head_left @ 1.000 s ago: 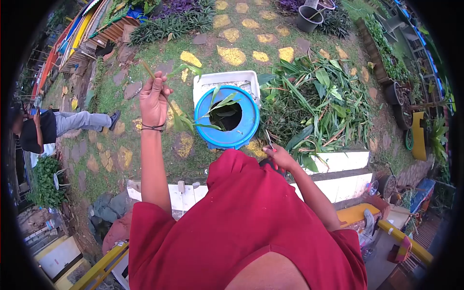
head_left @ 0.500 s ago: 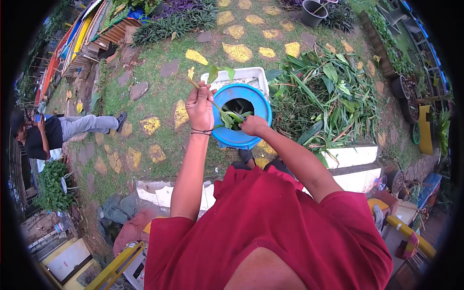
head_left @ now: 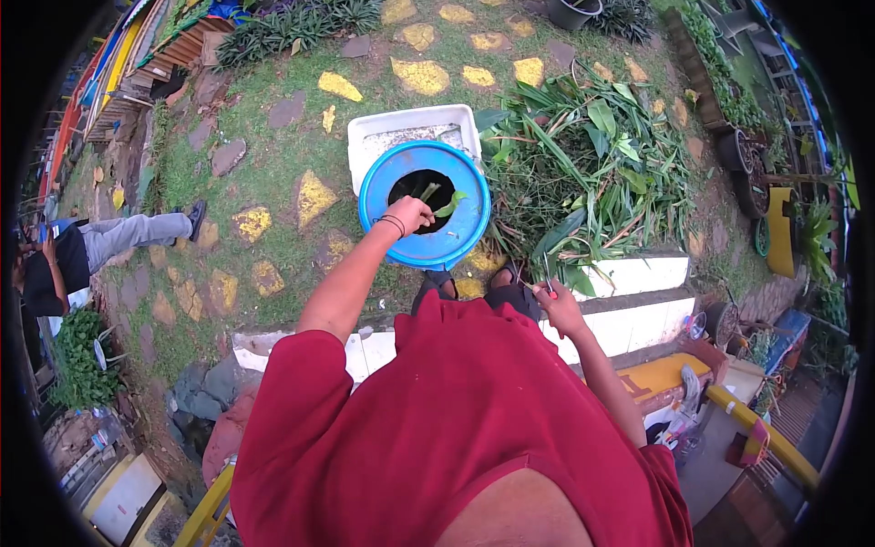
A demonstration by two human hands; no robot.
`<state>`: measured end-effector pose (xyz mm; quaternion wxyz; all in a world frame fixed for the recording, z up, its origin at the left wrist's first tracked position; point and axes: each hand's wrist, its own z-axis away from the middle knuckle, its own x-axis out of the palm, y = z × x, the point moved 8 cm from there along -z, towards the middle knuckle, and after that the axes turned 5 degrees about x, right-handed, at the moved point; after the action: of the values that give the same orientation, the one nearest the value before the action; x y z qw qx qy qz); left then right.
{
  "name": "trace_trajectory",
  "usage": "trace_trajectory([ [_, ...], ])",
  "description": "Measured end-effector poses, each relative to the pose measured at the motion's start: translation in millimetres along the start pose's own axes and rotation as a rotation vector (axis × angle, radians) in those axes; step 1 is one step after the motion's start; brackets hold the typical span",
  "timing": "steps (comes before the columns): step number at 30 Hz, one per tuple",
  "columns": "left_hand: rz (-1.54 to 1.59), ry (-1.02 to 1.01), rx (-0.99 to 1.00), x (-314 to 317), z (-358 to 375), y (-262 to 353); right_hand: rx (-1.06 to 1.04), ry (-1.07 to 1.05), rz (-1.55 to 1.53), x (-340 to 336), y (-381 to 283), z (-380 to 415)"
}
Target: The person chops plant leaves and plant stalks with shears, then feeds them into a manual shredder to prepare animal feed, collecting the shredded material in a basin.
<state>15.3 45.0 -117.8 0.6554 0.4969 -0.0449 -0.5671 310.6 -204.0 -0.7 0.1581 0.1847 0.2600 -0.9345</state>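
Observation:
My left hand (head_left: 408, 216) is over the round opening of the blue container (head_left: 376, 182), its fingers closed around a green stem (head_left: 428, 191). A green leaf (head_left: 449, 204) shows in the dark opening beside it. To the right, near my knees, my right hand (head_left: 559, 308) is closed on a small cutting tool (head_left: 547, 291) with red on its handle. The tool's exact shape is hard to make out. Behind the blue container sits a white tray (head_left: 365, 123).
A large heap of cut leaves (head_left: 602, 182) lies right of the container. Yellow stepping stones (head_left: 421, 77) dot the grass. White-tiled ledges (head_left: 638, 273) run near my feet. Another person (head_left: 55, 264) stands at the far left. A dark pot (head_left: 574, 13) is at the top.
My left hand has lowered the stem from above the container's left rim into the opening. My right hand has left the opening and moved right, beside the ledge. The view has shifted.

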Motion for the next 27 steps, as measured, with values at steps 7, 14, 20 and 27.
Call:
trace_trajectory([
  [7, 0.339, 0.222, 0.063, -64.6, -14.3, 44.8, 0.057, 0.012, -0.420, -5.1, 51.3, 55.8],
  [14, 0.255, 0.191, 0.046, -78.7, -1.3, 27.0, 0.042, 0.117, -0.370, -15.2, 87.7, 33.3],
  [20, -0.111, 0.087, 0.046, -26.3, 1.0, 3.4, 0.025, 0.052, -0.264, -3.7, 98.3, 18.8],
  [27, 0.159, 0.255, 0.081, -63.6, 2.5, 12.2, 0.037, 0.087, -0.275, -14.8, 102.5, 26.1],
])
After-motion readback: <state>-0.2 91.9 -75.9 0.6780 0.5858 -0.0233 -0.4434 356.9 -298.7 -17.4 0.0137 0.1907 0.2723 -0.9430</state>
